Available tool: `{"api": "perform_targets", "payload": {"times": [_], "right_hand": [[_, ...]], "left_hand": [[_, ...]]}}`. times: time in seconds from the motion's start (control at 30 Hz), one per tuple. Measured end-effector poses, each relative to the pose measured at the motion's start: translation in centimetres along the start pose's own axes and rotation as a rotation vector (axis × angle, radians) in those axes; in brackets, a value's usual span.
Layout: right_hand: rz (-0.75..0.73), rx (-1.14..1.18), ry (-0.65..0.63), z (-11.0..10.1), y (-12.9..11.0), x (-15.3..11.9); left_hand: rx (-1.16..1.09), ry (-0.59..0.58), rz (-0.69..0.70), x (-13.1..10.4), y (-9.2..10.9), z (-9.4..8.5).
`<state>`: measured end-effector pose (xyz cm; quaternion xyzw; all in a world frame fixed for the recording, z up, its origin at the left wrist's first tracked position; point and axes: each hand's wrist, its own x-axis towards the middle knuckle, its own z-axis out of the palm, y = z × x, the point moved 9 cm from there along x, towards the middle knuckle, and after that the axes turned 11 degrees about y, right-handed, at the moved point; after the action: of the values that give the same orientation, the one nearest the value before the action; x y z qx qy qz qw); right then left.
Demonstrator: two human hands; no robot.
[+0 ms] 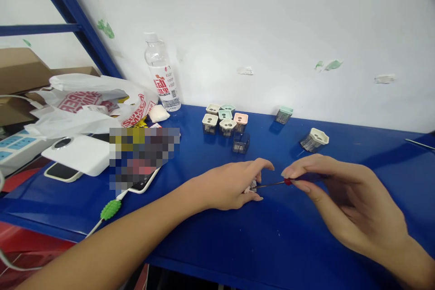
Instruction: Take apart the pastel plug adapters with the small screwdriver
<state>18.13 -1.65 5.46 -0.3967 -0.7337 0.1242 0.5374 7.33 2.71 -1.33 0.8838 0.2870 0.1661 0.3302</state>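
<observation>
My left hand [231, 185] rests on the blue table, its fingers curled round a small pale pink pencil sharpener piece [250, 186], mostly hidden by them. My right hand [356, 204] pinches a screwdriver [272, 185] near its red collar. Its thin metal shaft points left, and the tip meets the sharpener piece; whether it sits in a screw I cannot make out. Beyond my left hand stands a dark see-through sharpener case [241, 143] without a lid. Behind it several pencil sharpeners [210, 123] with cream, mint and pink tops are grouped together.
A tilted mint-topped sharpener [284, 115] and a cream-topped sharpener [315, 139] lie farther right. A thin metal rod [419, 144] is at the right edge. On the left are a water bottle [163, 74], plastic bags [88, 99], a white power bank [83, 154] and a phone [146, 182] with a cable.
</observation>
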Motion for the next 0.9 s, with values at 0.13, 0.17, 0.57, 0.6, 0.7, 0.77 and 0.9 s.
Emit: {"api": "perform_targets", "payload": {"times": [0.13, 0.17, 0.57, 0.6, 0.7, 0.77, 0.9], "right_hand": [[0.036, 0.191, -0.065, 0.5, -0.5, 0.2], [0.034, 0.237, -0.057, 0.5, -0.6, 0.2], [-0.207, -0.129, 0.103, -0.5, -1.9, -0.2], [-0.219, -0.142, 0.082, -0.3, -1.9, -0.3], [-0.161, -0.183, 0.035, 0.3, -1.1, -0.3], [-0.096, -0.200, 0.071, 0.3, -0.4, -0.4], [0.016, -0.050, 0.184, -0.1, 0.4, -0.6]], "left_hand": [[0.013, 0.005, 0.000, 0.0, 0.0, -0.1], [0.013, 0.003, 0.003, 0.0, 0.0, -0.1], [-0.031, 0.011, 0.027, -0.1, 0.1, -0.1], [-0.029, 0.013, 0.029, -0.1, 0.0, -0.1], [-0.022, 0.005, 0.027, -0.1, 0.0, 0.0], [-0.021, 0.000, 0.017, 0.0, -0.1, 0.0], [-0.022, -0.002, 0.006, 0.0, -0.1, 0.0]]}}
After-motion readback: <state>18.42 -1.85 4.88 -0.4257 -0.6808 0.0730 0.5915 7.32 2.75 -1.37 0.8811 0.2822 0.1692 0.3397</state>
